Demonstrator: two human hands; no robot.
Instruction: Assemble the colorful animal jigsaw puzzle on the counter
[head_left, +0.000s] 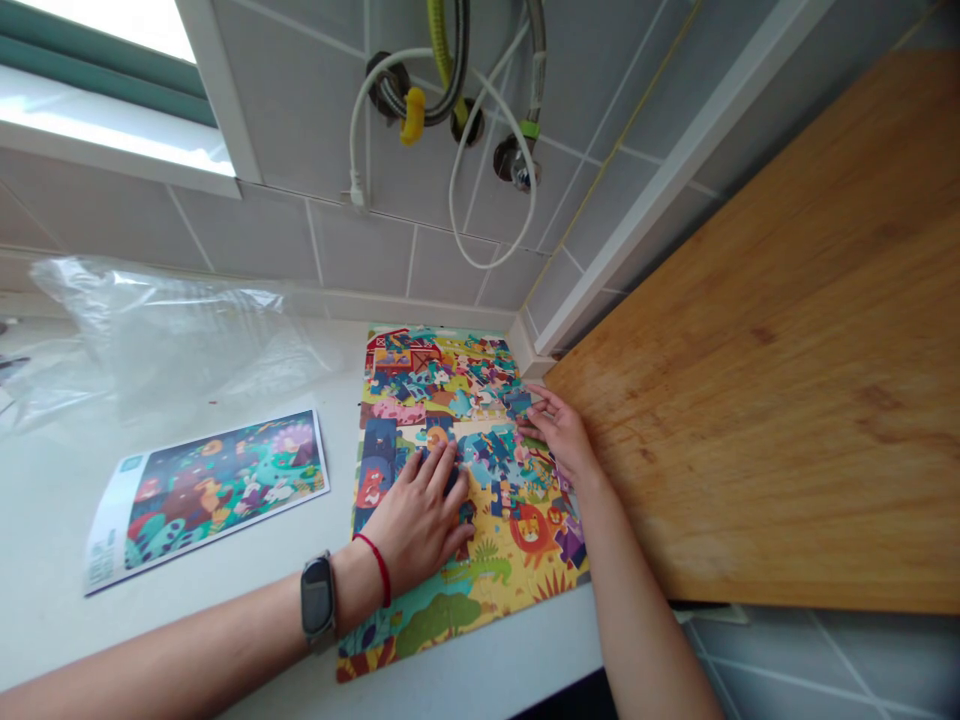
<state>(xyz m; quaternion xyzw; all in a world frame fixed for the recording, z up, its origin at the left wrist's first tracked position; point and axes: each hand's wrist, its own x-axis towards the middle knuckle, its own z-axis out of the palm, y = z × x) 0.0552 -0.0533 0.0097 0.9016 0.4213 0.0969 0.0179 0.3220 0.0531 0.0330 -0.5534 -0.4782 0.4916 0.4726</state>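
Observation:
A colourful jigsaw puzzle (pixel 480 575) lies on the white counter, with animals, trees and a red barn printed on it. Loose puzzle pieces (pixel 487 450) are scattered over its middle and upper part. My left hand (pixel 416 510) rests palm down on the left middle of the puzzle, fingers stretched towards a dark blue piece (pixel 437 428) with an orange shape. At the right edge, my right hand (pixel 559 430) has its bent fingers around a dark blue-teal puzzle piece (pixel 517 403). What lies beneath my left palm is hidden.
Left of the puzzle lies a printed picture sheet (pixel 225 490) with a similar animal scene. Behind it is a crumpled clear plastic bag (pixel 165 340). A wooden board (pixel 787 380) stands close on the right. Hoses and a white cable (pixel 452 190) hang at the tiled wall.

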